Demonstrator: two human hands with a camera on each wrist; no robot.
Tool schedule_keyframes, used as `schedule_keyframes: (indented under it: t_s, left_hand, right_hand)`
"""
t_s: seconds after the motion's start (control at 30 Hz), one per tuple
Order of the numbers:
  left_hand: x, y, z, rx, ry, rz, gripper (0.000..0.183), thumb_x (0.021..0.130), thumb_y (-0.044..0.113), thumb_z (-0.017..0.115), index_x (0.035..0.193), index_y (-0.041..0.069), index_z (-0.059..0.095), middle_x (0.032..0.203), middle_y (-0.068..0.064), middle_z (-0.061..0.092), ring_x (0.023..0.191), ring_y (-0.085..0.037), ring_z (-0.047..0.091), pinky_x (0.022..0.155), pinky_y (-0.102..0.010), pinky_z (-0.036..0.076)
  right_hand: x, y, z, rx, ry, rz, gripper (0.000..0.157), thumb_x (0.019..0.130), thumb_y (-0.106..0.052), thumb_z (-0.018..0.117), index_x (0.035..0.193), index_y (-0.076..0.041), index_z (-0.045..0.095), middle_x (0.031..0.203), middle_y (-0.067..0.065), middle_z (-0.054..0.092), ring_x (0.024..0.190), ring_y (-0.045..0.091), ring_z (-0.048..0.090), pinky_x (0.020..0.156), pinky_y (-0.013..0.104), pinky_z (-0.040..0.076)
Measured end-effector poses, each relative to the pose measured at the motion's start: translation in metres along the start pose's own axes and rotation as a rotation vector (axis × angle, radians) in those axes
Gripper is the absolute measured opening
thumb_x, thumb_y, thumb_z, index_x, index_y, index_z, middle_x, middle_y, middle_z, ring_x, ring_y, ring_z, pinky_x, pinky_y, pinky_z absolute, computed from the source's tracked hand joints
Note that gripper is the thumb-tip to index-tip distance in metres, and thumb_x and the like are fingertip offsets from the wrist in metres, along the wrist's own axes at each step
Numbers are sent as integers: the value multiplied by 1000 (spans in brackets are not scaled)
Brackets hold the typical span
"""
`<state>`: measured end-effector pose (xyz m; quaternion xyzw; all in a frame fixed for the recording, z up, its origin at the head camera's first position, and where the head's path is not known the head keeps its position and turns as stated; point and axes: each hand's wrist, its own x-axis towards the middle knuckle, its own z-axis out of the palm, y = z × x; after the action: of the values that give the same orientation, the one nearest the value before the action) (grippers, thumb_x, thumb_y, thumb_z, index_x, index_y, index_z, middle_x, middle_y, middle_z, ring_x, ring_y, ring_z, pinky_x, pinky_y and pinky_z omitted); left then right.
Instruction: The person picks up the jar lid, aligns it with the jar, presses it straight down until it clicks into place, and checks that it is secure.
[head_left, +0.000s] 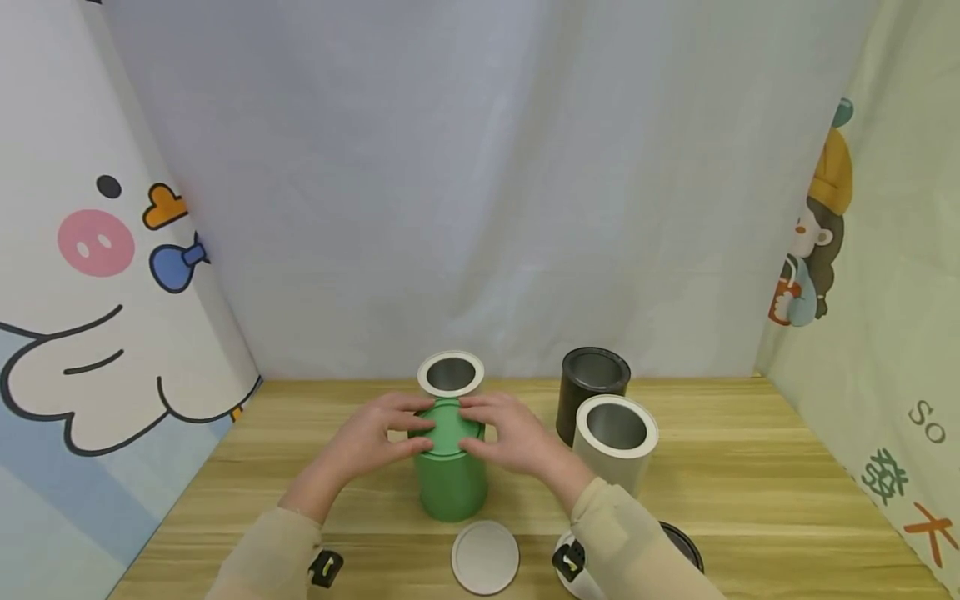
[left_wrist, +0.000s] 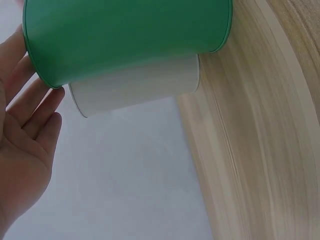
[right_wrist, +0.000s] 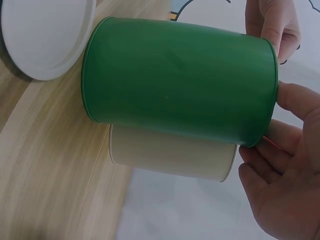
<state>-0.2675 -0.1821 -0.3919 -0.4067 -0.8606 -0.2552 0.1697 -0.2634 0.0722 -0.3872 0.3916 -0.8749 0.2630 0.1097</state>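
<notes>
A green can (head_left: 452,487) stands upright on the wooden table, with a round green lid (head_left: 447,429) over its top. My left hand (head_left: 382,429) rests its fingertips and thumb on the lid's left side. From the other side my right hand (head_left: 517,433) touches the lid with extended fingers and thumb. In the right wrist view, the right thumb and fingers (right_wrist: 285,135) lie along the can's top edge, spread apart. Directly behind the green can is a white can (head_left: 452,375), uncovered and partly hidden.
To the right, a black can (head_left: 592,400) and another white can (head_left: 615,442) stand with open tops. A white lid (head_left: 485,558) lies in front of the green can. Another white lid (head_left: 573,579) and a black lid (head_left: 682,546) are partly under the right sleeve.
</notes>
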Motion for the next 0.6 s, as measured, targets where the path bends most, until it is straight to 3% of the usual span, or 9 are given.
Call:
schedule_keyframes:
  t_s: [0.6]
  left_hand:
    - [1,2,-2,-13,-48,-34,25,85,20,80,103,3,78,125,-14,66,116,-34,60,92,-46,52]
  right_hand:
    - [3,-6,-3,-21,-68,73,39,92,-23,70,122,2,68,137,12,59,127,33,51,106,47,41]
